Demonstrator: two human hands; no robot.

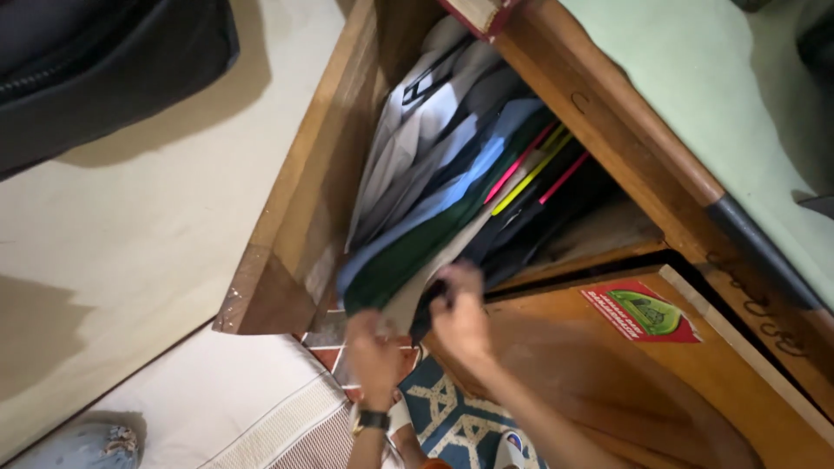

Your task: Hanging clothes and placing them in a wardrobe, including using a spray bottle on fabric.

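Observation:
An open wooden drawer (295,217) is packed with upright files and folders (443,182) in white, blue, dark green and black, with pink and yellow edges showing. My left hand (373,356), with a wristwatch on it, grips the near end of the stack by the dark green folder (391,269). My right hand (460,317) pinches a dark folder edge beside it, fingers dug between the files.
A wooden desk with a pale green top (695,78) overhangs the drawer. A lower drawer front (608,373) carries a red and green sticker (641,311). A black bag (104,61) lies on the cream floor at the top left, and a patterned rug (452,417) lies below.

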